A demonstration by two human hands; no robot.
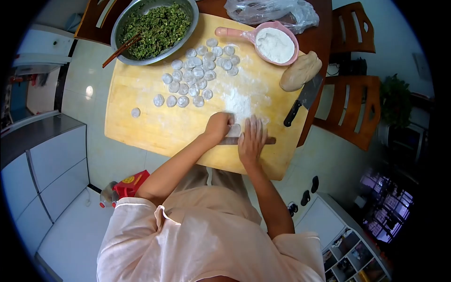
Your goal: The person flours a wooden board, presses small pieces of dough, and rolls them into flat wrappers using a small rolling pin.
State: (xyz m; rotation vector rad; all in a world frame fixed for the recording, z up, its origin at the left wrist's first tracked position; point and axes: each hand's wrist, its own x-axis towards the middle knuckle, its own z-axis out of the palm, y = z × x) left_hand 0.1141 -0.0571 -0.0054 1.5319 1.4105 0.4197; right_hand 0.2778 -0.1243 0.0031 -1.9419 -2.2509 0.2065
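The right hand (pixel 252 141) lies over the dark rolling pin (pixel 269 140), fingers extended close together. The left hand (pixel 219 128) is curled at the small dough round (pixel 234 130) beside the flour patch (pixel 238 104) — whether it pinches, I can't tell.

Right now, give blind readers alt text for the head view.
A person's left hand touches a dough disc and the right hand a rolling pin on a floured board, near more discs, a knife and a bowl of green mixture.

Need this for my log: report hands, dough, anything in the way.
Left hand at edge of dough round. Right hand flat over rolling pin. Knife off right, clear of both.
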